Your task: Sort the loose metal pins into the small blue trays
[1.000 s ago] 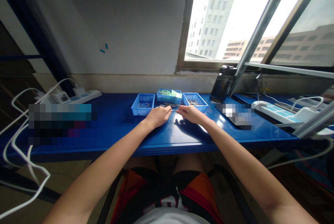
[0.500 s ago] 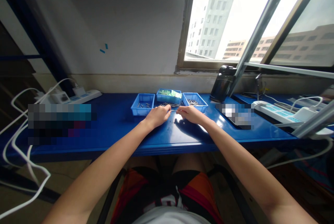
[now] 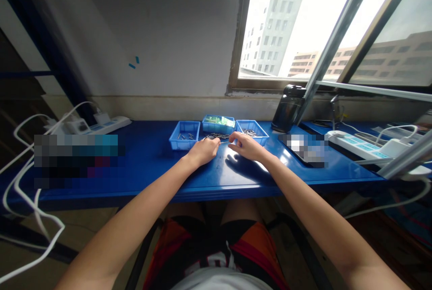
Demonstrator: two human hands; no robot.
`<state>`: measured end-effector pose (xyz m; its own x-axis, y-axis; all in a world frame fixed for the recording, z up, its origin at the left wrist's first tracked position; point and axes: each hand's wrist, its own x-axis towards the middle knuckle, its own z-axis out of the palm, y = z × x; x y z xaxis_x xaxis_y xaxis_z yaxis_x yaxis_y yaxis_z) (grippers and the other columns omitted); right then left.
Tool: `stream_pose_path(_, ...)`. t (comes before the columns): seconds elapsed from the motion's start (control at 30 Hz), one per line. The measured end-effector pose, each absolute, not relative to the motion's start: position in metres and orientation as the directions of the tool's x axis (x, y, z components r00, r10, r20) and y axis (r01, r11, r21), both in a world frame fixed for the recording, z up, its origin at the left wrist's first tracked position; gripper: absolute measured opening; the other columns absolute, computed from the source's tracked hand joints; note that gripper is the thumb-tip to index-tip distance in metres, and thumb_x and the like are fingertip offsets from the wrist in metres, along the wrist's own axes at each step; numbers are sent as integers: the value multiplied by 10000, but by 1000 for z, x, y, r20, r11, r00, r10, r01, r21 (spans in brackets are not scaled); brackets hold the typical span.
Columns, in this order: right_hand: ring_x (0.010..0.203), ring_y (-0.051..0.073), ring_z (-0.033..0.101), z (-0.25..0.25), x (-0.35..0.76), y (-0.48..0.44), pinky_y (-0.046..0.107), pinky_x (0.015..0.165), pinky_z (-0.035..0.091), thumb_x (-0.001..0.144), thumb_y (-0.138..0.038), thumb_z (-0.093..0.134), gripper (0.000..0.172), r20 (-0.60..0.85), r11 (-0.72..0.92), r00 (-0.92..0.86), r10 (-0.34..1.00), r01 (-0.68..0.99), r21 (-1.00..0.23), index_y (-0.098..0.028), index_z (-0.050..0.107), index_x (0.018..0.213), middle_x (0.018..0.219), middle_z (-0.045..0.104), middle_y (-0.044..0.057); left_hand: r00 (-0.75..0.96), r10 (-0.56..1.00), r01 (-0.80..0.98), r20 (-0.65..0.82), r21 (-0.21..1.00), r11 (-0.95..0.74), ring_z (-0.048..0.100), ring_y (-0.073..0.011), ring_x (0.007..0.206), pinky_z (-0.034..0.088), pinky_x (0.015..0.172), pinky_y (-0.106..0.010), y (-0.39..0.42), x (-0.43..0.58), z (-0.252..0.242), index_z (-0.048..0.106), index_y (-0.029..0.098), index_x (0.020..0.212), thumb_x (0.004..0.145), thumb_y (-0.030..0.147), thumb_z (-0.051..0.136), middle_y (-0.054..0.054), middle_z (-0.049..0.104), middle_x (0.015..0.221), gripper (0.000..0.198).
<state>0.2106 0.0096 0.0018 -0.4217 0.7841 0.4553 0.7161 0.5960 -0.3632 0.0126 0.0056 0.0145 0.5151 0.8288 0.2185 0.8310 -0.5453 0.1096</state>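
Observation:
Over the front middle of the blue table, my left hand is closed, pinching a thin, light metal rod that points to the right. Its exact kind is too small to make out. Just beyond the rod's right end is my right hand, with thumb and forefinger parted and nothing visible between them. Behind both hands lies a loose pile of small dark metal pieces. A left blue bin and a right blue bin hold similar small metal pieces.
Green-and-clear plastic packaging fills a rear blue bin. To the right stand a black bottle, a dark flat object partly blurred out, and a white power strip. Another power strip with white cables lies at the left.
My right thumb and forefinger have parted and the forefinger has lifted, coming away from the rod's right end. My left hand keeps its pinch almost in place.

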Motion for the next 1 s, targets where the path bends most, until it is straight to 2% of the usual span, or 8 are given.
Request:
stream_pose_path(0.2,603,89,511,5,208,4,218,614,396,818,-290,493,178,414,654,-519,748,684,-323,-176,629,831,834,588,41,539,814,819,216,92,-566,622,-226,876,463,701,-287,8,12,12,532,190,1021,918,283,262,-99,654,926,304)
stream_pose_path(0.37,593,95,518,4,207,5,215,596,394,825,-304,496,215,385,661,-543,747,670,-338,-165,659,836,761,604,37,496,835,836,241,127,-533,613,-223,912,458,749,-290,6,13,14,506,190,1082,912,364,307,-95,648,957,314)
stream_pose_path(0.47,588,102,512,3,208,8,222,588,388,826,-324,498,237,406,623,-489,772,708,-332,-169,676,811,734,610,37,470,839,842,274,146,-520,617,-219,893,458,739,-286,6,13,15,467,190,1148,900,389,338,-97,648,957,344)
stream_pose_path(0.57,589,104,509,3,209,10,238,613,401,816,-331,507,237,450,563,-392,803,747,-354,-175,685,817,762,621,41,499,831,835,246,120,-537,619,-220,863,454,725,-286,7,12,14,532,200,1056,888,388,356,-86,653,917,307)
stream_pose_path(0.7,599,101,544,9,209,9,241,580,437,805,-368,513,316,474,471,-201,857,676,-567,-178,638,1024,984,615,79,536,811,818,235,96,-568,616,-215,842,449,716,-282,8,10,13,574,200,973,876,378,365,-78,655,896,291)
stream_pose_path(0.83,687,139,610,12,209,6,214,432,420,782,-432,537,636,424,401,-76,902,508,-762,-246,336,1355,1339,390,136,549,803,809,232,92,-580,616,-209,809,448,688,-277,8,10,12,579,199,941,871,368,363,-74,657,875,282)
stream_pose_path(0.9,719,161,625,10,209,7,223,431,434,788,-432,530,697,392,380,-91,915,519,-766,-255,241,1397,1356,366,145,551,802,810,230,88,-581,616,-212,804,449,679,-279,8,10,12,581,201,932,867,367,368,-72,657,869,278)
stream_pose_path(1.0,690,160,631,2,209,11,281,558,499,803,-391,523,591,341,388,-205,917,653,-651,-205,370,1343,1266,474,146,547,807,813,224,88,-576,615,-211,806,449,676,-273,9,10,11,586,197,924,863,368,377,-73,657,869,276)
